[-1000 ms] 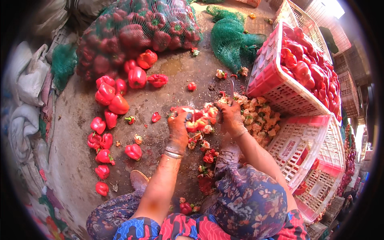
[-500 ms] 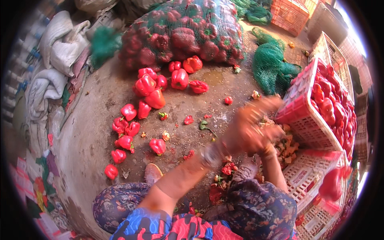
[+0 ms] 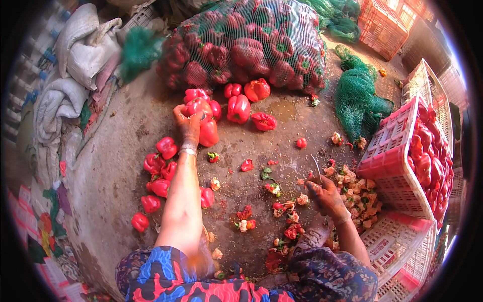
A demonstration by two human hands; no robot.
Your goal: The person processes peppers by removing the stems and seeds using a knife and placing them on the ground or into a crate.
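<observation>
My left hand (image 3: 187, 123) reaches out to a cluster of red bell peppers on the floor, its fingers wrapped round one red bell pepper (image 3: 199, 106). Another pepper (image 3: 208, 133) lies right beside that hand. Above my right knee, my right hand (image 3: 324, 197) is closed on a small knife (image 3: 317, 168) with a thin, slightly curved blade pointing up and away. Its handle is hidden in the fist. Below the right hand, a heap of cut pepper cores (image 3: 359, 196) lies against the crates. More whole peppers (image 3: 160, 187) lie left of my left forearm.
A green net sack (image 3: 246, 45) full of dark red peppers stands at the far side. To the right, a tilted red-and-white crate (image 3: 385, 146) holds red peppers, with another crate (image 3: 392, 241) nearer me. Green netting (image 3: 358, 95) and white sacks (image 3: 83, 48) lie around.
My left hand has swung from the right, by the crates, over to the pepper cluster and taken hold of one. A blurred pepper above the near crate is gone from there. The knife now shows.
</observation>
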